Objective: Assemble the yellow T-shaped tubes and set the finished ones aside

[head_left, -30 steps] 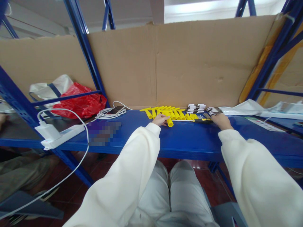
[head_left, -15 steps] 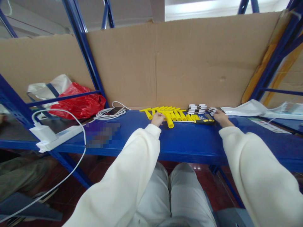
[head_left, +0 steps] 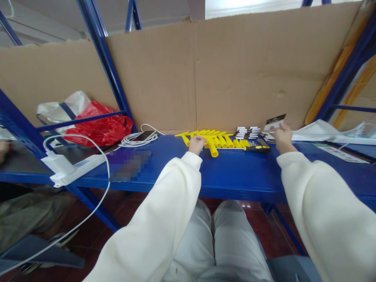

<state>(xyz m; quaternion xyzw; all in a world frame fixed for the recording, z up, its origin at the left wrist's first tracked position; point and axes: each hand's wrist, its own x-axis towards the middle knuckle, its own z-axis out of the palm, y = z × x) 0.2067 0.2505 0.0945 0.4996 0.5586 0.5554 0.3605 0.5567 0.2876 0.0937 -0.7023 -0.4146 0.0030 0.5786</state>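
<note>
My left hand (head_left: 196, 145) is closed on a yellow T-shaped plastic handle (head_left: 214, 150), whose round open end points toward me. Behind it, several more such yellow handles (head_left: 221, 140) lie in a row on the blue table. At the right, my right hand (head_left: 283, 138) pinches a flat white piece with a black edge (head_left: 275, 122), raised above the tabletop. Between my hands, a screwdriver (head_left: 257, 149) with a black and yellow handle lies beside small yellow pieces (head_left: 241, 143). Stacked white pieces with black parts (head_left: 247, 132) sit behind it.
A cardboard panel (head_left: 249, 74) closes off the back of the blue table (head_left: 235, 172). To the left are a coiled white cable (head_left: 135, 140), a power strip (head_left: 79, 169) and a red plastic bag (head_left: 101, 123). White plastic wrapping (head_left: 317, 131) lies to the right.
My right hand has lifted the flat white piece with the black edge up from the table beside the stacks. My left hand stays closed on the yellow handle, and the view has shifted slightly.
</note>
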